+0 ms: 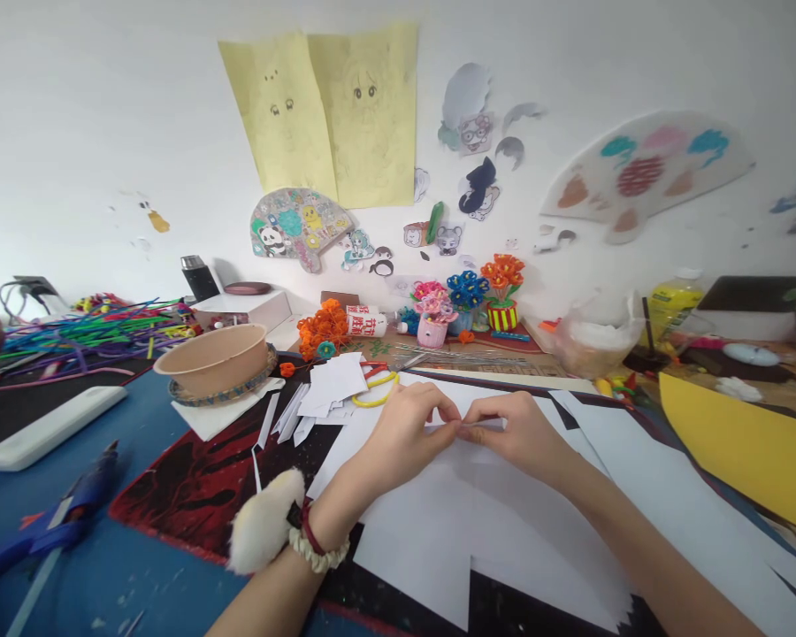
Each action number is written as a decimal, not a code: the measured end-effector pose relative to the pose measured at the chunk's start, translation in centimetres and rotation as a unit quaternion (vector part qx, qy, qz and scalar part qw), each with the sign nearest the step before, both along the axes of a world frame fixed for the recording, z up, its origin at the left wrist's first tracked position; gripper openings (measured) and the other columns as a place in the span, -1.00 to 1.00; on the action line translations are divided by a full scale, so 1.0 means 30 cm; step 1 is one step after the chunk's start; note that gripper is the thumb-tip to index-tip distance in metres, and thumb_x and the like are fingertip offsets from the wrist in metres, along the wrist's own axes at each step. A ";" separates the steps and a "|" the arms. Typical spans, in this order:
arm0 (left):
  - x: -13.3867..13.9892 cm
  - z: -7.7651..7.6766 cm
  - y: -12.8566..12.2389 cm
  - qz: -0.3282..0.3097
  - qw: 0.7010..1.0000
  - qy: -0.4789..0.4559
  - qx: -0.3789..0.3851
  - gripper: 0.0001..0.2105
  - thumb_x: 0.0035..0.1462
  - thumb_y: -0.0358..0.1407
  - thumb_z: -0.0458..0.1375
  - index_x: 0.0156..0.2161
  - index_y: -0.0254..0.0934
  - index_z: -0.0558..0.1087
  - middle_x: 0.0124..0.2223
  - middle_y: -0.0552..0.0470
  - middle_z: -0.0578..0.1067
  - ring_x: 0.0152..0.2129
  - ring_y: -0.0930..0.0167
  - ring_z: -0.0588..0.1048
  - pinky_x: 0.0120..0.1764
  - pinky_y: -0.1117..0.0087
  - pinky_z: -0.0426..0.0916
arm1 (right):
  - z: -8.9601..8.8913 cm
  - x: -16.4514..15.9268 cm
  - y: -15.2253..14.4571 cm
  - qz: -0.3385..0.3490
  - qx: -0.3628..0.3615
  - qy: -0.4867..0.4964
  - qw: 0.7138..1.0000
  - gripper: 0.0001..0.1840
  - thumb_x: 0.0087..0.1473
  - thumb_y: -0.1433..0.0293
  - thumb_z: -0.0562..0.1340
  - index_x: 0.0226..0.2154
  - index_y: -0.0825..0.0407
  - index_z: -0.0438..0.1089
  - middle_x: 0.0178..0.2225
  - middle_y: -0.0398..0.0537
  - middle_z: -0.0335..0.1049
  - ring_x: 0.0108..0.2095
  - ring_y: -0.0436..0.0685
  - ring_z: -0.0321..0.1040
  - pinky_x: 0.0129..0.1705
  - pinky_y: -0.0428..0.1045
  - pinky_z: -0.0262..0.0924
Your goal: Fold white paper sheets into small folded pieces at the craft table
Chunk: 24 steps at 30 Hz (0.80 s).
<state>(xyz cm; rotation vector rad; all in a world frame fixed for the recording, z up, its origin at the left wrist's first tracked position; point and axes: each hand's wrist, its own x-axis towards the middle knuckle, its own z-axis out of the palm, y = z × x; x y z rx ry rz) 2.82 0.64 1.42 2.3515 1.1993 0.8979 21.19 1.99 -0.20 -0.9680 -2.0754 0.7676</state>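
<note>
Fingertips of my left hand (411, 433) and my right hand (521, 438) meet in a pinch over the desk. Between them is a small piece of white paper (493, 424), mostly hidden by the fingers. Below lie large sheets of white paper (417, 548), spread over a dark and red mat (179, 495). Left of my left hand rest yellow-handled scissors (375, 404) and a pile of small cut paper pieces (337, 385). A white fluffy band and a cream scrunchie (319, 553) circle my left wrist.
A blue glue gun (59, 531) and a white box (53, 429) lie at left, near a tan bowl (212, 358). Colourful pipe cleaners (99, 323) are heaped behind. Pots of craft flowers (432, 329) stand along the wall. Yellow card (743, 442) lies at right.
</note>
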 end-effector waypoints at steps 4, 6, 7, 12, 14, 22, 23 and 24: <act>-0.001 0.006 -0.001 0.001 1.000 -0.002 -0.004 -0.96 0.08 -0.40 0.14 -0.39 -0.26 0.41 -0.34 0.08 0.47 -0.36 0.42 0.37 -0.26 0.37 0.18 | -0.001 0.006 0.005 -0.006 0.001 0.002 1.000 -0.81 0.01 0.36 0.27 -0.59 0.02 0.44 -0.57 -0.18 0.43 -0.50 0.02 0.32 -0.41 -0.11 0.16; 0.000 0.009 -0.002 0.002 1.000 -0.002 -0.005 -0.96 0.08 -0.40 0.13 -0.39 -0.26 0.41 -0.34 0.08 0.47 -0.36 0.42 0.37 -0.25 0.36 0.18 | -0.006 0.011 0.010 -0.013 0.005 0.004 1.000 -0.81 0.01 0.36 0.27 -0.59 0.02 0.43 -0.57 -0.18 0.44 -0.50 0.03 0.32 -0.40 -0.10 0.17; 0.000 0.010 -0.002 0.002 1.000 -0.003 -0.005 -0.96 0.07 -0.40 0.13 -0.39 -0.26 0.41 -0.34 0.08 0.47 -0.36 0.42 0.37 -0.25 0.36 0.18 | -0.009 0.014 0.013 -0.016 0.007 0.005 1.000 -0.81 0.00 0.36 0.27 -0.59 0.02 0.43 -0.57 -0.18 0.44 -0.50 0.03 0.32 -0.40 -0.10 0.17; -0.001 0.012 -0.004 0.009 1.000 -0.009 0.001 -0.96 0.07 -0.41 0.13 -0.40 -0.27 0.40 -0.36 0.09 0.45 -0.38 0.43 0.36 -0.26 0.37 0.18 | -0.018 0.025 0.023 -0.033 0.030 0.004 0.999 -0.77 0.01 0.32 0.25 -0.62 0.02 0.41 -0.59 -0.16 0.42 -0.52 0.04 0.30 -0.44 -0.09 0.16; -0.003 0.013 -0.003 0.011 1.000 -0.013 0.007 -0.96 0.07 -0.41 0.13 -0.40 -0.27 0.39 -0.37 0.09 0.44 -0.39 0.43 0.35 -0.27 0.37 0.18 | -0.016 0.030 0.025 -0.045 0.034 0.006 0.998 -0.76 0.01 0.32 0.24 -0.62 0.02 0.40 -0.58 -0.15 0.42 -0.51 0.05 0.30 -0.44 -0.08 0.16; -0.007 0.011 -0.001 0.008 0.999 -0.025 0.024 -0.94 0.06 -0.43 0.12 -0.41 -0.27 0.38 -0.37 0.09 0.44 -0.40 0.44 0.35 -0.27 0.38 0.19 | 0.000 0.047 0.027 -0.069 0.027 0.016 0.997 -0.76 0.00 0.28 0.25 -0.62 0.02 0.41 -0.57 -0.13 0.44 -0.49 0.07 0.33 -0.40 -0.07 0.18; -0.007 0.011 -0.001 0.008 0.999 -0.026 0.026 -0.94 0.06 -0.43 0.12 -0.41 -0.27 0.37 -0.37 0.09 0.44 -0.40 0.44 0.35 -0.27 0.38 0.19 | 0.000 0.050 0.029 -0.074 0.031 0.016 0.997 -0.76 -0.01 0.28 0.25 -0.62 0.02 0.41 -0.57 -0.13 0.44 -0.49 0.07 0.33 -0.41 -0.07 0.18; -0.008 0.012 0.000 0.008 0.999 -0.028 0.028 -0.94 0.06 -0.44 0.11 -0.42 -0.27 0.37 -0.37 0.08 0.44 -0.39 0.43 0.35 -0.28 0.38 0.19 | -0.001 0.055 0.032 -0.081 0.035 0.016 0.996 -0.76 -0.02 0.28 0.26 -0.62 0.02 0.41 -0.58 -0.14 0.44 -0.50 0.06 0.32 -0.41 -0.07 0.17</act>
